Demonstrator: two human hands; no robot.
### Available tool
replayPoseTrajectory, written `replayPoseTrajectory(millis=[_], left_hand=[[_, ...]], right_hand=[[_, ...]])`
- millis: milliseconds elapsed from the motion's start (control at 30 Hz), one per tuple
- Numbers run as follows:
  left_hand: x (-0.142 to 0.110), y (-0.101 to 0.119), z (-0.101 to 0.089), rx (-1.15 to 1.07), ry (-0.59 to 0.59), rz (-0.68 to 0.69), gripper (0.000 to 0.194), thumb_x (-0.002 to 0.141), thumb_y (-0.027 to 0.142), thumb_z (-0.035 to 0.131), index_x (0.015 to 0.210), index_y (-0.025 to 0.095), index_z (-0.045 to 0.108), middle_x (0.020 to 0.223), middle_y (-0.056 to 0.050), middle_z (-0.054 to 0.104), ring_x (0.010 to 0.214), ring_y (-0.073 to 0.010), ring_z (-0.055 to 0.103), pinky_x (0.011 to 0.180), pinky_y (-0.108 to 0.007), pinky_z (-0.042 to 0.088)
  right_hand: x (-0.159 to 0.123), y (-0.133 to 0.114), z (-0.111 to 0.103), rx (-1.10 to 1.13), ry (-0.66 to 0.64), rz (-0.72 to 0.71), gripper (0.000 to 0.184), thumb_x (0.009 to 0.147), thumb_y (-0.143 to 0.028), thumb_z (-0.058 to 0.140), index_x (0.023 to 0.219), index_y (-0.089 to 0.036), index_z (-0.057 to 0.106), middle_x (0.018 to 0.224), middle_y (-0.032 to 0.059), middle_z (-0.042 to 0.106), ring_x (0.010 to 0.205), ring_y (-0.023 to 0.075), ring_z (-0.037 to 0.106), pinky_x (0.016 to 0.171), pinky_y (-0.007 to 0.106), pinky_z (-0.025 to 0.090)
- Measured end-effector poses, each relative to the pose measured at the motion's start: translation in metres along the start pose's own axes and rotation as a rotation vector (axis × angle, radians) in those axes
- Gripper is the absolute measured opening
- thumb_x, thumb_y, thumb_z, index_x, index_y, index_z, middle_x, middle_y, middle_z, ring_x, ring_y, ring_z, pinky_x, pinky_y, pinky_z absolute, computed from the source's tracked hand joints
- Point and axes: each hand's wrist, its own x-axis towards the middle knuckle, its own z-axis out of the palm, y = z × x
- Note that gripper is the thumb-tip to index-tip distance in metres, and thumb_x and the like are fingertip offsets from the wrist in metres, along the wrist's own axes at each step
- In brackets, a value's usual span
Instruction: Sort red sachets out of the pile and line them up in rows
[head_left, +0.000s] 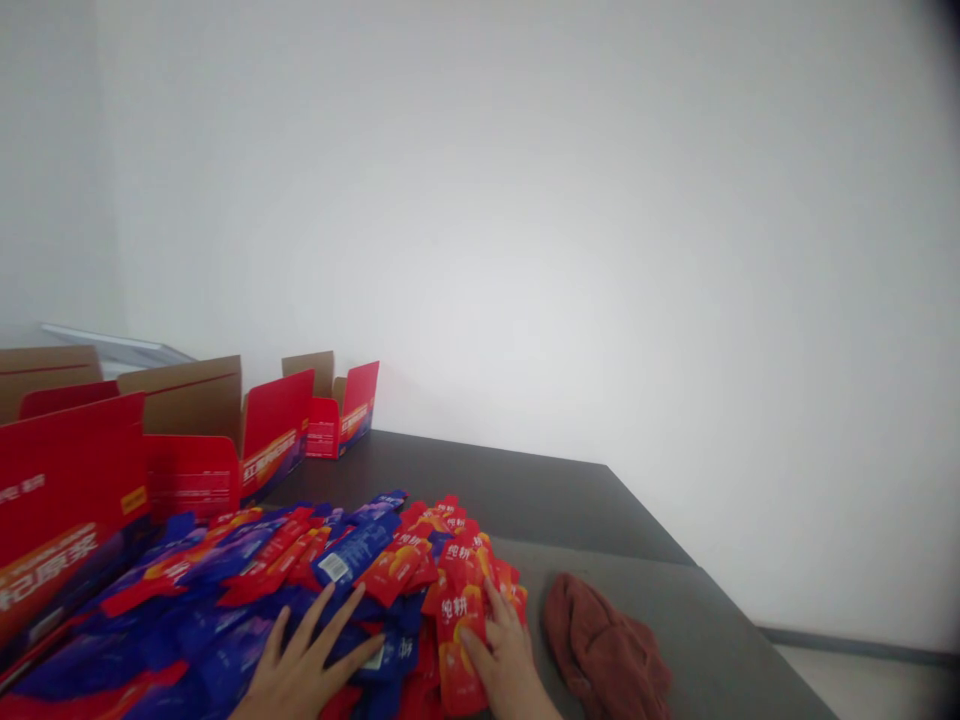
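Observation:
A heap of red and blue sachets [225, 630] covers the near left part of the table. My left hand [304, 650] rests over the heap's blue sachets with its fingers spread, holding nothing that I can see. Beside it my right hand [506, 650] has its thumb on the front of a red sachet [456, 640] with white characters, and its forefinger lies along that sachet's right side. The other fingers of this hand are mostly hidden. Between the hands a blue sachet [352, 548] shows a white barcode label.
Open red cartons with brown inner flaps stand in a row at the left: a near carton [67, 510], a middle carton [195, 470] and a far carton [324, 425]. A brown cloth [604, 650] lies crumpled on the dark table [510, 490]. A white wall [525, 250] rises behind.

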Motion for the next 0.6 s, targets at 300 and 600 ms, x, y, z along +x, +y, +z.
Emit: replayPoseTrajectory(millis=[300, 600], left_hand=[[0.025, -0.013, 0.002, 0.009, 0.068, 0.019, 0.076, 0.063, 0.028, 0.075, 0.131, 0.048, 0.047, 0.155, -0.005, 0.031, 0.140, -0.0389, 0.025, 0.108, -0.068, 0.013], [0.047, -0.007, -0.009, 0.080, 0.031, -0.038, 0.073, 0.065, 0.035, 0.072, 0.133, 0.040, 0.048, 0.155, -0.009, 0.028, 0.142, -0.0389, 0.017, 0.110, -0.064, 0.011]], right_hand=[[0.033, -0.011, 0.009, -0.020, -0.025, 0.027, 0.032, 0.087, -0.042, 0.049, 0.089, -0.022, 0.074, 0.151, 0.0069, 0.037, 0.137, 0.0329, 0.033, 0.111, 0.054, 0.020], [0.053, -0.011, 0.008, 0.097, 0.021, -0.015, 0.032, 0.084, -0.043, 0.052, 0.092, -0.021, 0.075, 0.146, 0.0098, 0.044, 0.134, 0.0323, 0.039, 0.110, 0.053, 0.023]])
